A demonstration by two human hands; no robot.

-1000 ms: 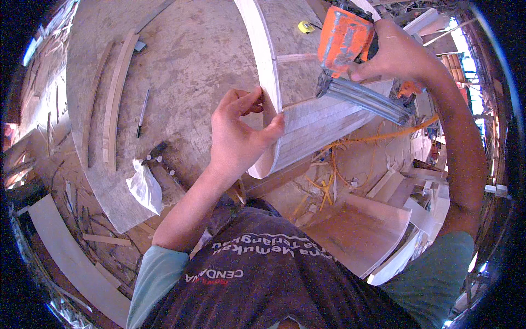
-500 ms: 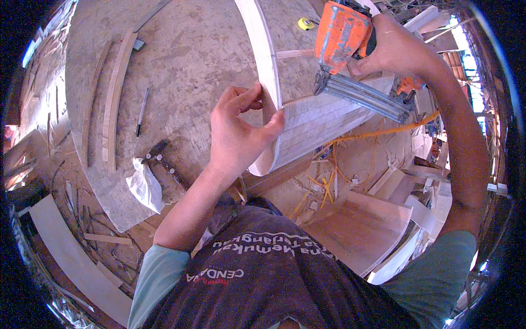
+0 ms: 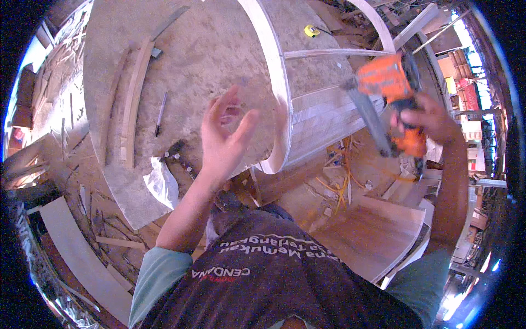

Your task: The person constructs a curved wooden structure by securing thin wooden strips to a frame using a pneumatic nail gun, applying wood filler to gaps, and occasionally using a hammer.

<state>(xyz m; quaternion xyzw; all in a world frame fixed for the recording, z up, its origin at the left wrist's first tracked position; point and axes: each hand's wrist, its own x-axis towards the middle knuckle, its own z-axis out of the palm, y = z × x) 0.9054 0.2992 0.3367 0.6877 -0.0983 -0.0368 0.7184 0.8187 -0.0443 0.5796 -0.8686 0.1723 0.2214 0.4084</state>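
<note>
My left hand (image 3: 226,134) hovers just left of a curved wooden frame, fingers apart and nothing held. That frame has a pale bent rim (image 3: 278,82), a crossbar (image 3: 329,53) and a side of thin wooden slats (image 3: 323,123). Off to the right, my right hand (image 3: 424,120) grips an orange nail gun (image 3: 386,77) by its handle. The gun is raised clear of the frame, its grey magazine (image 3: 368,118) slanting downward and blurred by motion.
On the worktable (image 3: 203,60) lie wood strips (image 3: 137,104), a pen (image 3: 160,114), a hammer (image 3: 175,148), a white plastic bag (image 3: 161,183) and a yellow tape measure (image 3: 311,30). A yellow hose (image 3: 344,183) trails over the floor near a curved wooden panel (image 3: 378,233).
My left hand has let go of the rim and moved left. My right hand has swung the nail gun away from the frame, to the right and lower.
</note>
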